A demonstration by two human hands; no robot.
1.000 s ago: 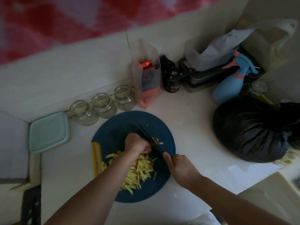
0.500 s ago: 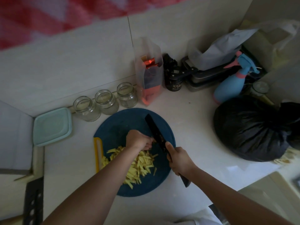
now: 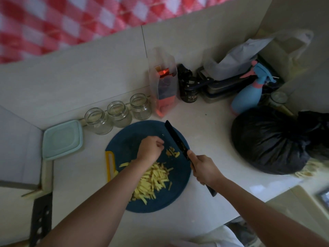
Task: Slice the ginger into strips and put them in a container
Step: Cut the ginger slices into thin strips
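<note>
A round dark blue cutting board [image 3: 128, 139] lies on the white counter. A heap of yellow ginger strips [image 3: 151, 182] covers its near half, partly under my left forearm. A few freshly cut ginger bits [image 3: 172, 152] lie apart, between my hands. My left hand [image 3: 150, 148] hovers over the board with fingers curled, and nothing shows in it. My right hand [image 3: 204, 168] grips the handle of a black knife [image 3: 175, 137], whose blade points away over the board's right side. A pale green lidded container [image 3: 62, 139] sits left of the board.
Three open glass jars [image 3: 118, 114] line the wall behind the board. A clear bag with red contents [image 3: 164, 90], a dark jar [image 3: 189, 91], a blue spray bottle [image 3: 249, 93] and a full black bag [image 3: 272, 141] crowd the back right. A yellow-handled tool [image 3: 109, 164] lies at the board's left edge.
The knife has lifted off the ginger and swung right. My left hand drew back to the left, uncovering the small cut bits it was holding down.
</note>
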